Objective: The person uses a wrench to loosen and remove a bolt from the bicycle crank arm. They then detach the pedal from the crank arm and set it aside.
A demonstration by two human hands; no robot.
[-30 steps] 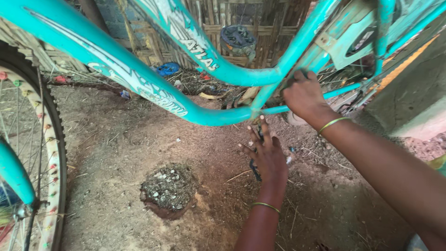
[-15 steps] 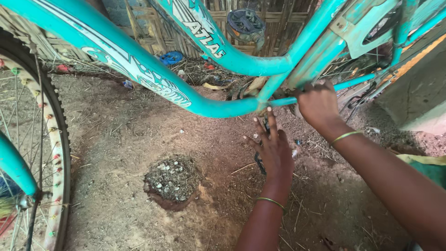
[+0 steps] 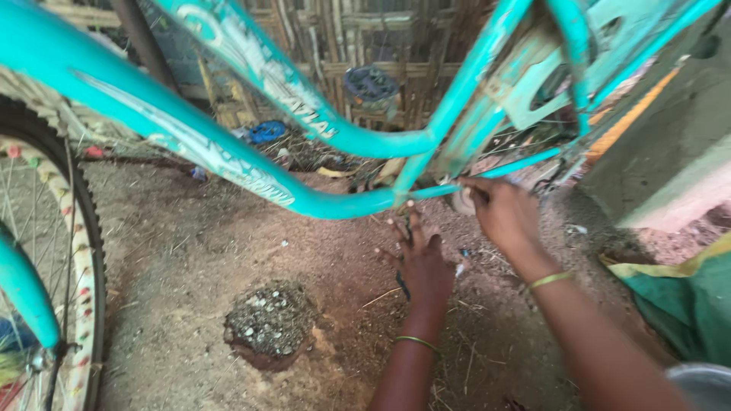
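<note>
A turquoise bicycle frame (image 3: 228, 164) crosses the head view above bare dirt. My right hand (image 3: 506, 217) is up at the lower part of the frame near the bottom bracket, fingers curled on a thin turquoise stay (image 3: 525, 162). My left hand (image 3: 422, 262) lies below it with fingers spread, flat on the ground over a small dark object (image 3: 401, 285) that it partly hides. Both wrists carry thin gold bangles.
The front wheel (image 3: 72, 259) with a patterned rim stands at the left. A rough stone lump (image 3: 270, 323) sits in the dirt. A bamboo fence (image 3: 358, 46) and a pedal (image 3: 371, 84) are behind; green and yellow cloth (image 3: 678, 301) lies at right.
The view has shifted closer. My right hand stays on the frame near the bottom bracket, and my left hand remains spread on the dirt.
</note>
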